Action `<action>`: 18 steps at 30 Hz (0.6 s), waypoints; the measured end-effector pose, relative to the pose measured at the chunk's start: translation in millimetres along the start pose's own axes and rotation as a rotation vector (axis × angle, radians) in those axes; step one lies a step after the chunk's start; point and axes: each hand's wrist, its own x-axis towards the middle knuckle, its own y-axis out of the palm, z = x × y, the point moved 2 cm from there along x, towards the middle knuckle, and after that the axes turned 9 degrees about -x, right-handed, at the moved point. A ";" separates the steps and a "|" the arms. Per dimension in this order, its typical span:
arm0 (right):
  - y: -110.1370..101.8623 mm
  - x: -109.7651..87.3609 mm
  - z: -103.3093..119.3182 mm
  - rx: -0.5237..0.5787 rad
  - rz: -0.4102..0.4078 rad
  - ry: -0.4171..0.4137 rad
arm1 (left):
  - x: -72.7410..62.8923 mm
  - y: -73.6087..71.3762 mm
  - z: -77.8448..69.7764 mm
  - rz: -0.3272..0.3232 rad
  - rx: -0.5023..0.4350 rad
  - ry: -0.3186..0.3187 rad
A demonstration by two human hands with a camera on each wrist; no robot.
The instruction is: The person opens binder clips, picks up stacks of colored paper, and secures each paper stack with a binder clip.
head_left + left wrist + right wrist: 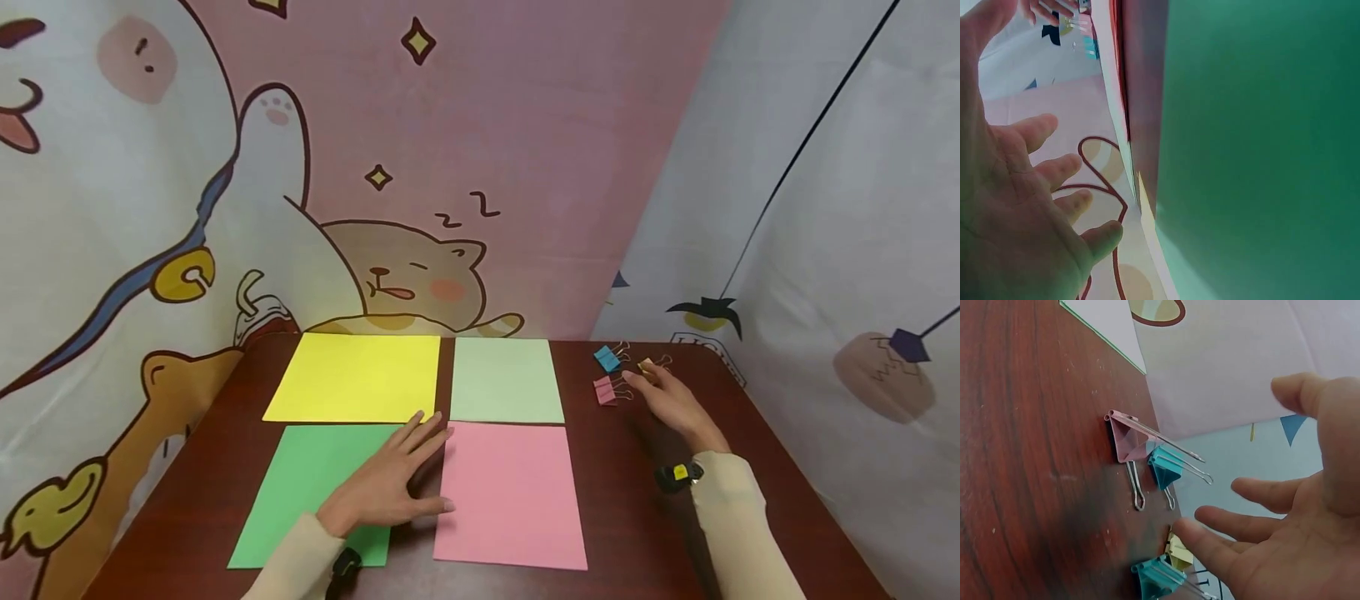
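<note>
My right hand [678, 408] hovers with fingers spread beside several binder clips at the back right of the table. In the head view a blue clip [606, 359] and a pink clip [603, 392] stand left of the fingertips, and a yellow clip [647, 366] is partly covered by the hand. The right wrist view shows another teal clip [1155, 577] near the yellow one, and nothing in the palm. Over the green sheet [270, 525] my left hand [390, 483] is spread out, empty, its thumb overlapping the pink sheet [513, 500].
A yellow sheet [352, 379] and a pale green sheet [506, 381] lie in the back row, above the green and pink ones. The dark wooden table [637, 533] ends at a printed cloth backdrop [562, 167] behind and at the sides.
</note>
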 end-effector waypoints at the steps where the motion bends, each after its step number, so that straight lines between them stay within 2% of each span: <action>1: -0.1 1.1 0.7 -0.007 0.003 0.009 | 1.3 1.6 -1.9 0.017 -0.002 0.003; 9: 2.6 13.3 5.7 -0.088 0.021 0.060 | 8.0 13.9 -7.5 0.139 0.018 0.038; 18: 0.7 19.0 8.2 -0.157 0.031 0.038 | 9.7 17.2 -8.7 0.181 0.036 0.048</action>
